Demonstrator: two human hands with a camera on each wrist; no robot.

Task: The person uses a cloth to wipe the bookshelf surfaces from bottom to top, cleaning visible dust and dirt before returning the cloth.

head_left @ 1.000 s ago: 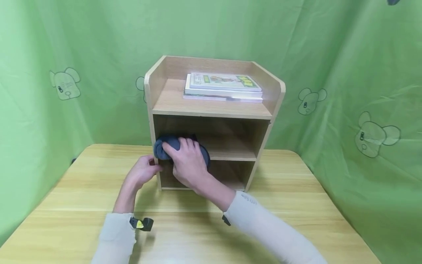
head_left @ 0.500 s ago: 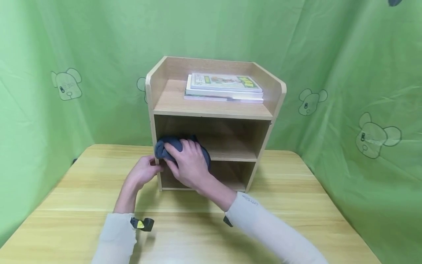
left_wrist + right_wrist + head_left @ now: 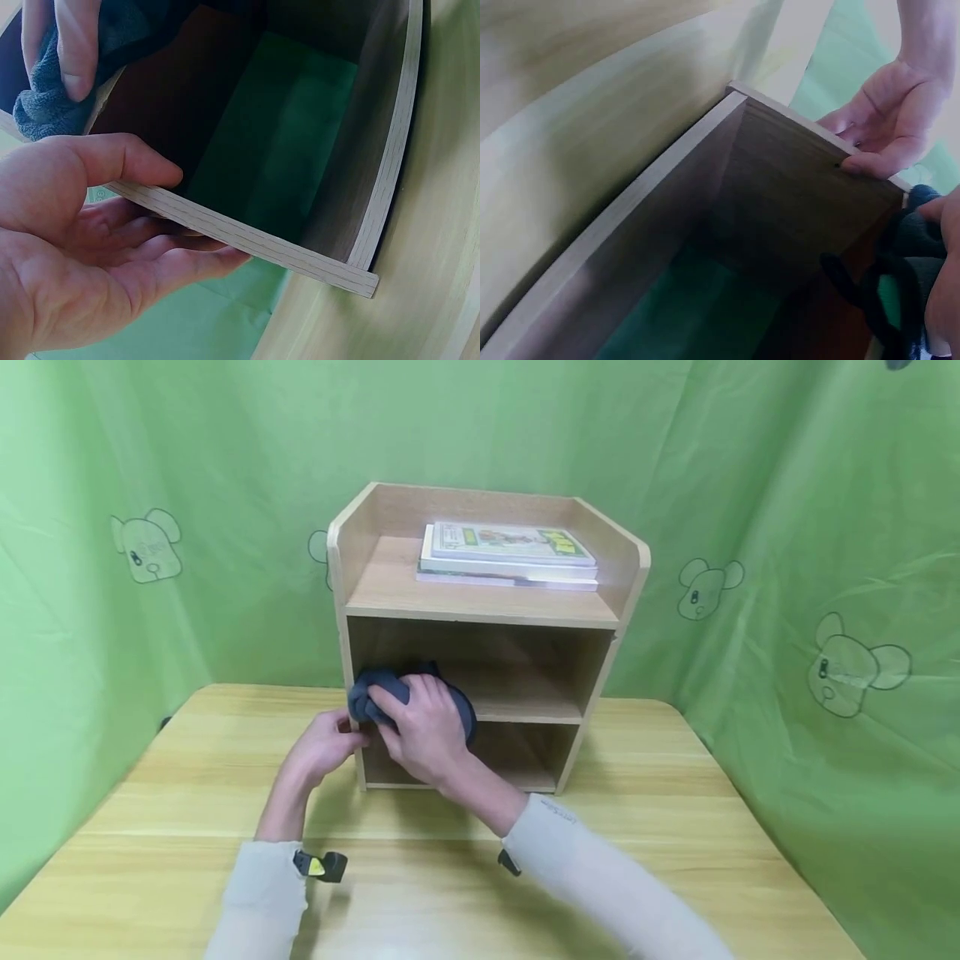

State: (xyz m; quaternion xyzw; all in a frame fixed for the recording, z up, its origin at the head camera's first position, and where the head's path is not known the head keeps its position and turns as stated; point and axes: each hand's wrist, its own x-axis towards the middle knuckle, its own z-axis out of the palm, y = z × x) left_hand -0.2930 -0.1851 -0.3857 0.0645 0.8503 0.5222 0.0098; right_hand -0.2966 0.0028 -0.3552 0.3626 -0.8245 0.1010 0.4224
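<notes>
A small wooden shelf unit stands on the table. My right hand grips a bunched dark blue towel at the left end of its middle board. In the left wrist view, the towel shows a terry weave, with two fingertips over it. My left hand holds the unit's left side panel lower down. Its thumb lies on the inner face, and the other fingers are behind the outer face. In the right wrist view, dark trim hangs from the towel.
Several books lie stacked on the unit's top. Below the middle board is a low compartment. The light wood table reaches around the unit. Green curtains with mouse drawings close in the back and sides.
My right thumb now shows below the index finger, apart from it, and the towel's left end looks more bunched. My left hand stays on the side panel.
</notes>
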